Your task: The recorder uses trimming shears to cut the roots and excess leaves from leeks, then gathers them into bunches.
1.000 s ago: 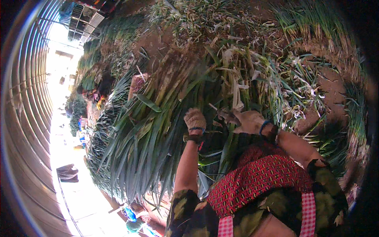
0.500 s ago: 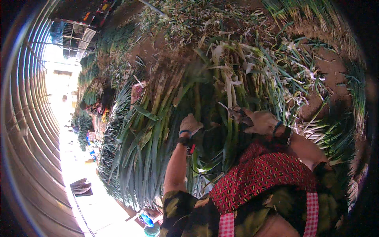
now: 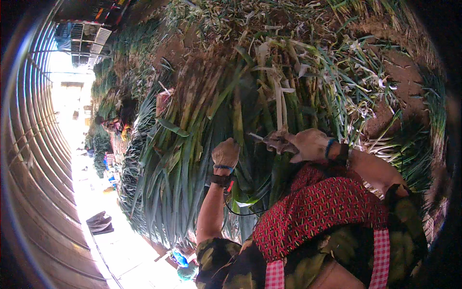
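Here, the right hand (image 3: 310, 144) holds a thin tool (image 3: 256, 137) over the green stalks (image 3: 190, 144), heaped out in front. The left hand (image 3: 225, 154) looks curled; I can't tell if it's holding any. Sorting seems the step; next needs a careful pick.

The sleeves (image 3: 214, 257) are camouflage, the patterned cloth (image 3: 317, 207) red, straps (image 3: 380, 255) pink-checked.

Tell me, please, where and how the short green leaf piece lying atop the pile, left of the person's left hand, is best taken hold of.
Probably pinch the leaf piece across its narrow width near its lower-right end, the left hand coming from the right and above. It lies slantwise atop the long leaves, uncovered, and that end points toward the hand.
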Demonstrator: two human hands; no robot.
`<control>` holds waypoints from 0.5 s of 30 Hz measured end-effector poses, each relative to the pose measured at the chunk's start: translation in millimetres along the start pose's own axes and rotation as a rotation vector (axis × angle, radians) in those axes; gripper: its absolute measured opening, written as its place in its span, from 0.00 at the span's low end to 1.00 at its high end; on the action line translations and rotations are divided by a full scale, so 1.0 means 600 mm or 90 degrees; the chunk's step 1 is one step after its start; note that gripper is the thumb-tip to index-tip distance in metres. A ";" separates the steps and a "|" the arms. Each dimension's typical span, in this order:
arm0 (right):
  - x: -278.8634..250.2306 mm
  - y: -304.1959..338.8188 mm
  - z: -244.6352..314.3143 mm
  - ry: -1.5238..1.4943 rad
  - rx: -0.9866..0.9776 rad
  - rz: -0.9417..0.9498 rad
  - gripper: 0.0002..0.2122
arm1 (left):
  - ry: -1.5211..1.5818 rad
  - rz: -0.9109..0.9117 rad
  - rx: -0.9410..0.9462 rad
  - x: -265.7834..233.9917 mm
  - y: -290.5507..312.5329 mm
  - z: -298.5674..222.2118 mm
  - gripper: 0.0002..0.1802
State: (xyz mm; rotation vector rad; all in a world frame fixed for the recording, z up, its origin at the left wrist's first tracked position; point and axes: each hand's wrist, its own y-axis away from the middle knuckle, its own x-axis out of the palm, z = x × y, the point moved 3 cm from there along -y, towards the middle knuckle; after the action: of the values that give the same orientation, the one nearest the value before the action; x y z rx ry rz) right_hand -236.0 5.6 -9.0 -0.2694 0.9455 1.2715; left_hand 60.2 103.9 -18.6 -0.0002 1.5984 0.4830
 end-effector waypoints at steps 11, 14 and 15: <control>0.009 -0.002 0.005 -0.037 0.019 0.064 0.45 | 1.362 -0.129 0.152 -0.234 -0.131 -0.049 0.16; 0.010 -0.010 0.002 -0.016 0.066 -0.002 0.45 | 1.060 -0.188 0.155 -0.250 -0.124 -0.010 0.18; 0.001 -0.018 -0.004 -0.013 0.083 -0.016 0.45 | 0.851 -0.217 0.149 -0.235 -0.119 0.008 0.19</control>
State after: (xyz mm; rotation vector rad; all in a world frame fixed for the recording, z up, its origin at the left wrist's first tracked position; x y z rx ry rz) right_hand -227.7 0.9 -14.6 -0.1658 0.9996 1.1817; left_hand 99.3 0.1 93.7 -0.5030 2.8754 -0.0521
